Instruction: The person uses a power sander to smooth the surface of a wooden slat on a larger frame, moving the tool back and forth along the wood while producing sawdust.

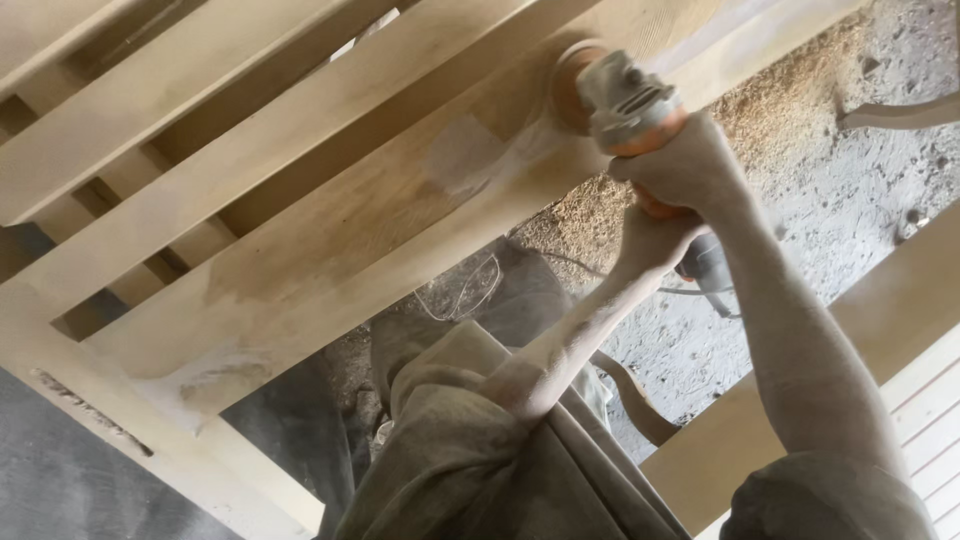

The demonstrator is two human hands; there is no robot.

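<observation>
Dusty grey concrete floor (830, 215) fills the right side and lower left of the frame, littered with a drift of sawdust (775, 105) at the upper right.

Nearest the camera, at the bottom centre, are the person's dust-coated trousers (470, 450) and the two forearms reaching up and away from them. The right hand (685, 165), at the upper centre right, is wrapped tightly over the body of an angle grinder (625, 100), fingers curled closed around its grey head and orange housing; that grip sits close to the disc, likely so the tool can be pressed and steered with control. The left hand (650, 240) is just below it, closed around the rear of the same tool, where it probably steadies the tail end. Its individual fingers are mostly hidden behind the right wrist, so how far they close I cannot tell exactly. A dark cord (600, 270) trails off behind the hands.

The grinder's disc rests flat against a broad plank of a pale slatted wooden frame (300, 230), which runs diagonally from the lower left to the upper centre. A lighter, chalky patch (470, 150) lies on the plank just left of the disc, seemingly where the surface is freshly abraded. The frame appears propped at an angle, which brings its face within reach of both arms.

Farther right, another pale wooden panel (920, 400) leans at the frame's lower right edge, and a curved wooden piece (900, 115) lies on the floor at the far upper right.
</observation>
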